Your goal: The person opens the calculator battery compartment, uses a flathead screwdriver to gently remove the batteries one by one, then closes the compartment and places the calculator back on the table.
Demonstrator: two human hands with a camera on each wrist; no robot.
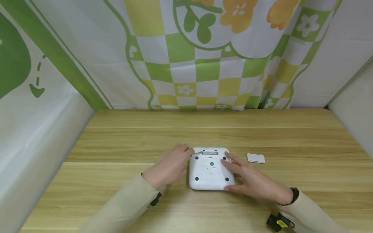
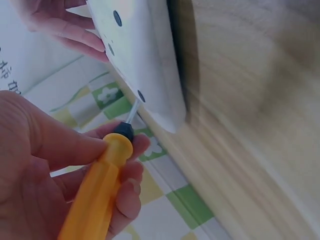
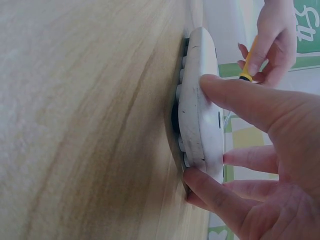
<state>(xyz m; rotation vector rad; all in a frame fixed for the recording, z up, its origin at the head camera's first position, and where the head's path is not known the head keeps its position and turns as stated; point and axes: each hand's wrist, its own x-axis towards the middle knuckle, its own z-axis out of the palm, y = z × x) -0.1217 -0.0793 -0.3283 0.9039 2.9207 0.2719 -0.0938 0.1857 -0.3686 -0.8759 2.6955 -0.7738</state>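
While the left hand [image 1: 172, 166] grips a screwdriver [image 2: 92, 200] by its fat orange handle, the right hand [image 1: 252, 181] holds the right side of a white box [image 1: 209, 174]. The right thumb is at the near corner of the box, and the fingers are spread along the side and the far corner. The box lies on the wooden counter [image 1: 116, 139] with its back up. Its keys [image 3: 179, 92] are underneath, next to the wood (they peek out in the right wrist view).

Near the far edge of the box there is a long slot [image 1: 209, 153]. The thin rod [image 2: 133, 111] of the screwdriver comes in from the left and points at the left end of the slot, but I cannot tell if its tip touches inside. Four dark feet [image 1: 197, 179] and a green dot [image 1: 211, 163] are on the back too.

A small white lid [image 1: 256, 158] lies flat on the counter, right of the box and apart from it. Behind the counter hangs a cloth [image 1: 207, 69] with green and yellow squares and orange flowers.
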